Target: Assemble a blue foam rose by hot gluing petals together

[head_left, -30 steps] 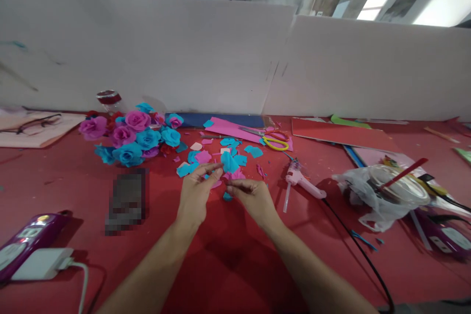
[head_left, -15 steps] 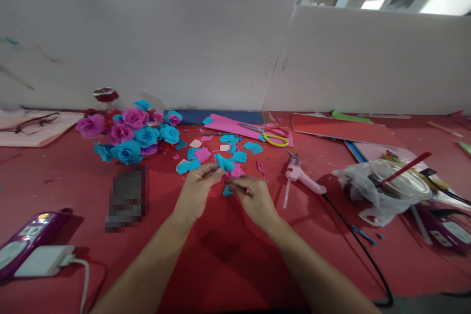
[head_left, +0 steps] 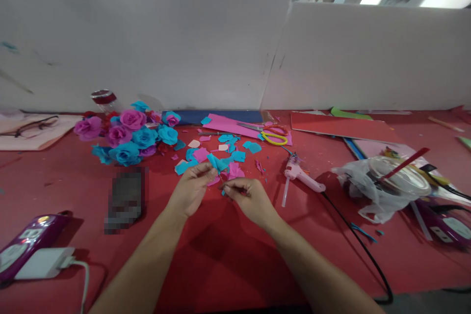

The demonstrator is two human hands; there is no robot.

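My left hand pinches a piece of blue crepe paper between thumb and fingertips, above the scattered petals. Just right of it and lower, my right hand is closed in a pinch; what sits between its fingertips is too small to make out. A tiny blue scrap shows by those fingertips. Under and behind both hands lie loose blue petals and pink petals. A pink glue gun with a clear glue stick rests to the right of my right hand.
Paper roses stand bunched at the left, above a blurred dark object. Scissors lie on pink paper at the back. A plastic bag with a tub stands right. A power strip is at left. The glue gun's black cord crosses the right side.
My left hand has shifted slightly left with the blue crepe paper. My right hand has drawn a little left and down, and its fingers sit closer to the left hand's.
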